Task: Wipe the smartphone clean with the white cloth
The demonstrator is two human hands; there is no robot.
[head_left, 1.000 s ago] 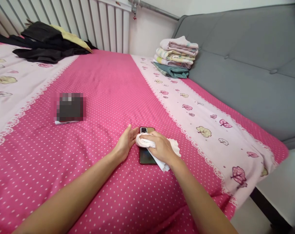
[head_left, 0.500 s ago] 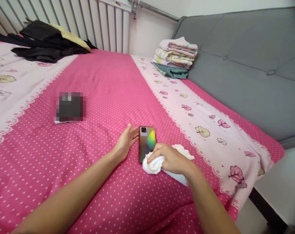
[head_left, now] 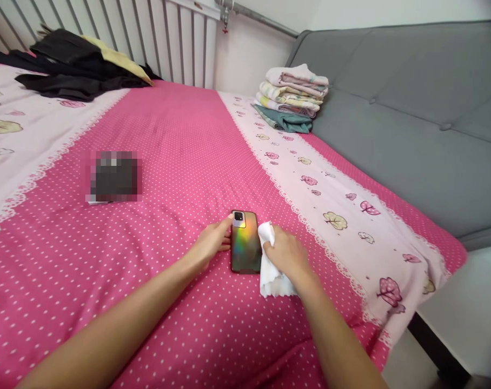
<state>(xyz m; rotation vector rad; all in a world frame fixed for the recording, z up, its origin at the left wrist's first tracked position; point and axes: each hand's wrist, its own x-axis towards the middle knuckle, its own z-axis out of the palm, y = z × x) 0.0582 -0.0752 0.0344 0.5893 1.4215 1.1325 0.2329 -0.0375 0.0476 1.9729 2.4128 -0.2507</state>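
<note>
Phone: lies flat on the pink part of the bedspread (head_left: 180, 135), between the two hands; back up, camera block at the far left corner, rainbow sheen across the case (head_left: 245, 246).
Left hand: half open, fingers loosely bent, thumb tip at the phone's (head_left: 247, 256) far left corner, other fingers beside its left edge; nothing enclosed in the palm (head_left: 213, 240).
Right hand: closed around a white cloth (head_left: 272, 281), just beside the phone's right edge; knuckles uppermost (head_left: 288, 251).
Cloth: bunched at the fingers, loose end spread on the bedspread towards the wearer.
Dark item: left of the phone, well apart; blurred out, kind cannot be told (head_left: 114, 178).
Far side: dark clothes (head_left: 67, 59) near the radiator (head_left: 184, 43); folded stack (head_left: 292, 100) by the grey headboard (head_left: 391, 81).
</note>
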